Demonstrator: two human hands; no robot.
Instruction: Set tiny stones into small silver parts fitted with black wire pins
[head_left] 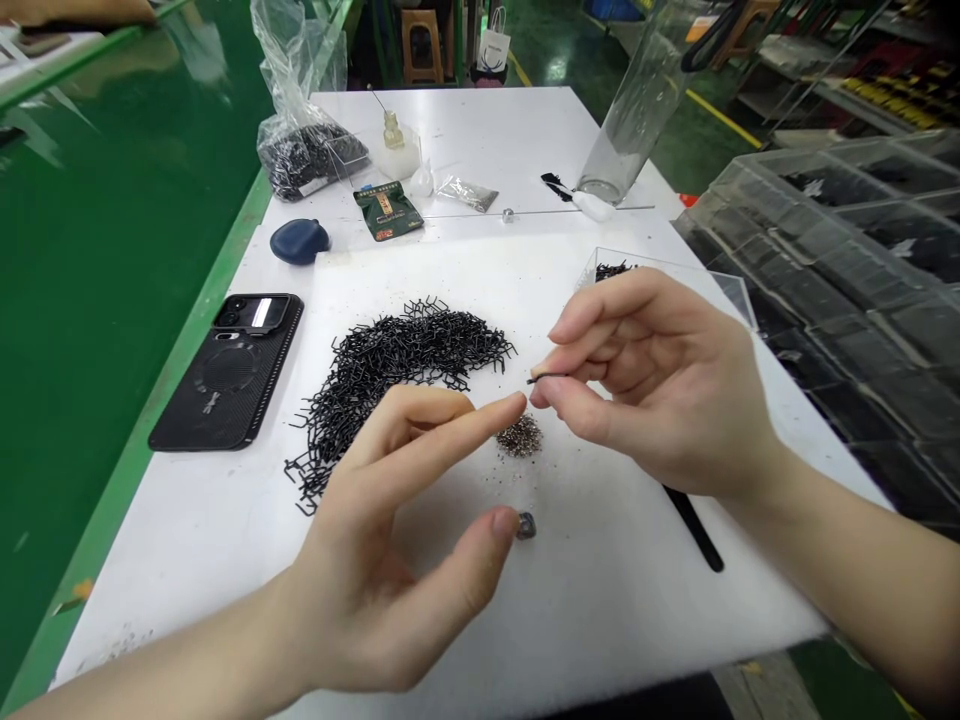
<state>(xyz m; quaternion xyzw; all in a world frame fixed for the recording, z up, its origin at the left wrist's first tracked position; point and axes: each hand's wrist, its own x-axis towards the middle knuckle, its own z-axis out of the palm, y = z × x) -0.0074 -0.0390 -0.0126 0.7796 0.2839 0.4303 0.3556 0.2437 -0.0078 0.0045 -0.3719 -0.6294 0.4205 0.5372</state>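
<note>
Right hand (660, 385) pinches a thin black bent wire piece (541, 378); left hand (409, 520) open, empty, forefinger tip meeting it above small brownish heap of tiny beads (520, 437) on white table (600, 590).

The heap of clips (397, 370) and the lone pin (546, 378) are thin black wire, matt. The small pile of beads (520, 437) glints like metal — the pad (600, 620) beneath is white, soft-looking foam (faintly rough). The phone case (229, 370) is matt, woven-textured black.
</note>
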